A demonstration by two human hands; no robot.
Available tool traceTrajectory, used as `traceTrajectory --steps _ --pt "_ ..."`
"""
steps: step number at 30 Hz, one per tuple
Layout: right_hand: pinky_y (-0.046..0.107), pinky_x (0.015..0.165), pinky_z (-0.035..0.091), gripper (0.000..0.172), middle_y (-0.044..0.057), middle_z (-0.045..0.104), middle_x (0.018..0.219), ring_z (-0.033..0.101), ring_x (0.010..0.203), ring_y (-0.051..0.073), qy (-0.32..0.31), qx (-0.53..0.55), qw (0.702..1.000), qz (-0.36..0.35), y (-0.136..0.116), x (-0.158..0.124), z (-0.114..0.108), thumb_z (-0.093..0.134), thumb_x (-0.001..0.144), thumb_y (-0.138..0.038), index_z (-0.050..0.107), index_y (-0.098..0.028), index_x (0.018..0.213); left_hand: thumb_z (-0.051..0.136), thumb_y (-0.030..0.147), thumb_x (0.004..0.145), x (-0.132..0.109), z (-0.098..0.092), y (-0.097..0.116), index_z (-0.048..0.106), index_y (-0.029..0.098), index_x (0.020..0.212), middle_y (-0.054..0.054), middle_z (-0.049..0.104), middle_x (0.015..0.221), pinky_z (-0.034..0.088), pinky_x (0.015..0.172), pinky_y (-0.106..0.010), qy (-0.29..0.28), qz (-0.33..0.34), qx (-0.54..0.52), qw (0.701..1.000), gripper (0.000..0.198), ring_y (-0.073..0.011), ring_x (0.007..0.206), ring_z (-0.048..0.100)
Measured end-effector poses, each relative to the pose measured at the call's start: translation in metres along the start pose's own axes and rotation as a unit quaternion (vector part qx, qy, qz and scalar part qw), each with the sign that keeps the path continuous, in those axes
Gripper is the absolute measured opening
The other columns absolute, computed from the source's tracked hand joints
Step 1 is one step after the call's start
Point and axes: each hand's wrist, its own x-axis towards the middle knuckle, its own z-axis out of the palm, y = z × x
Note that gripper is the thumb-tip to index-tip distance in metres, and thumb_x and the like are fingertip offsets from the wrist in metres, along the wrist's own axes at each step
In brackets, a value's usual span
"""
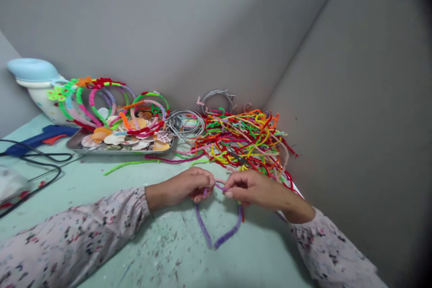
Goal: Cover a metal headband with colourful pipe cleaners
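Observation:
A headband wrapped in purple pipe cleaner (232,232) is between my hands, its two ends pointing down toward me and nearly meeting. My left hand (192,184) is closed in a pinch at the headband's top left, with a bit of purple showing under the fingers. Opposite it, my right hand (251,189) pinches a thin purple-pink pipe cleaner (220,186) that spans the small gap between the hands. Fingers hide most of the headband's top. A short red piece shows beside its right leg.
Behind my hands lies a heap of colourful pipe cleaners (243,139), with scissors (239,157) on it. Coiled grey wire hoops (185,123) sit beside a metal tray (121,152) of seashells and finished headbands. At left are a blue glue gun (40,137) and black cable (50,175).

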Motion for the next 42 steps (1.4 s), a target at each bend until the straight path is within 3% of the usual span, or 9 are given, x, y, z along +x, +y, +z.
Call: traceTrajectory --steps 6,10,13,19,21,29,34,39,42 --pt "0.018 0.048 0.030 0.030 -0.004 0.049 0.059 0.041 0.052 0.007 0.020 -0.115 0.993 -0.034 -0.010 -0.017 -0.018 0.056 0.085 -0.044 0.068 -0.017 0.082 0.049 0.022 0.079 -0.008 0.006 0.018 0.043 0.016 0.058 0.005 0.044 0.051 0.022 0.042 -0.021 -0.105 -0.028 0.026 0.994 0.022 -0.0044 0.039 0.031" --pt "0.018 0.051 0.033 0.028 -0.002 0.056 0.063 0.045 0.056 0.008 -0.032 -0.156 0.986 -0.058 -0.012 -0.024 -0.026 0.056 0.085 -0.041 0.071 -0.017 0.084 0.053 0.023 0.078 -0.011 0.015 0.019 0.049 0.015 0.062 0.003 0.049 0.055 0.030 0.045 -0.019 -0.152 -0.073 0.056 0.984 0.019 -0.0048 0.042 0.037" --pt "0.019 0.052 0.036 0.029 -0.001 0.060 0.067 0.049 0.059 0.009 -0.030 -0.165 0.984 -0.054 -0.012 -0.033 -0.035 0.055 0.084 -0.041 0.072 -0.019 0.093 0.056 0.026 0.077 -0.010 0.013 0.014 0.051 0.015 0.066 0.001 0.054 0.059 0.034 0.045 -0.018 -0.113 -0.083 0.003 0.990 0.016 -0.0058 0.044 0.043" --pt "0.021 0.052 0.037 0.037 0.001 0.063 0.073 0.051 0.060 0.011 0.176 -0.193 0.965 -0.026 -0.001 -0.055 -0.053 0.053 0.083 -0.049 0.071 -0.019 0.093 0.052 0.020 0.075 -0.001 -0.020 0.012 0.047 0.016 0.065 0.001 0.050 0.058 0.031 0.040 -0.016 0.123 0.073 -0.179 0.973 0.012 -0.0054 0.043 0.042" --pt "0.022 0.051 0.036 0.040 0.001 0.061 0.068 0.049 0.057 0.011 0.236 -0.209 0.949 -0.028 0.004 -0.058 -0.057 0.051 0.084 -0.052 0.071 -0.019 0.090 0.049 0.021 0.079 0.000 -0.027 0.016 0.046 0.016 0.064 0.002 0.047 0.056 0.029 0.038 -0.017 0.155 0.095 -0.180 0.967 0.016 -0.0048 0.041 0.037" --pt "0.024 0.055 0.038 0.035 0.000 0.063 0.066 0.052 0.060 0.013 0.405 -0.277 0.871 -0.038 0.005 -0.065 -0.067 0.050 0.084 -0.050 0.070 -0.022 0.081 0.049 0.025 0.085 -0.005 -0.019 0.029 0.043 0.015 0.064 0.004 0.042 0.054 0.024 0.038 -0.015 0.132 0.111 -0.131 0.976 0.024 -0.0031 0.040 0.031" --pt "0.026 0.058 0.043 0.033 0.002 0.066 0.072 0.055 0.062 0.013 0.402 -0.192 0.895 -0.041 0.008 -0.068 -0.075 0.056 0.081 -0.049 0.071 -0.021 0.089 0.051 0.029 0.087 -0.006 -0.022 0.028 0.046 0.014 0.064 0.003 0.044 0.058 0.029 0.040 -0.016 0.126 0.122 -0.124 0.977 0.028 -0.0032 0.042 0.035" --pt "0.025 0.057 0.044 0.041 0.008 0.066 0.103 0.060 0.068 0.012 0.444 0.002 0.893 -0.073 0.020 -0.061 -0.081 0.051 0.086 -0.047 0.056 -0.023 0.119 0.056 0.030 0.086 -0.003 -0.029 0.025 0.052 0.015 0.074 0.001 0.050 0.068 0.035 0.044 -0.016 0.168 0.183 -0.160 0.955 0.020 -0.0045 0.049 0.041" --pt "0.025 0.059 0.044 0.032 0.006 0.067 0.088 0.058 0.068 0.013 0.374 -0.082 0.924 -0.025 0.030 -0.040 -0.069 0.059 0.081 -0.043 0.063 -0.019 0.100 0.059 0.032 0.085 0.000 -0.030 0.020 0.054 0.014 0.075 0.000 0.052 0.069 0.034 0.043 -0.015 0.201 0.192 -0.150 0.949 0.021 -0.0045 0.050 0.042"
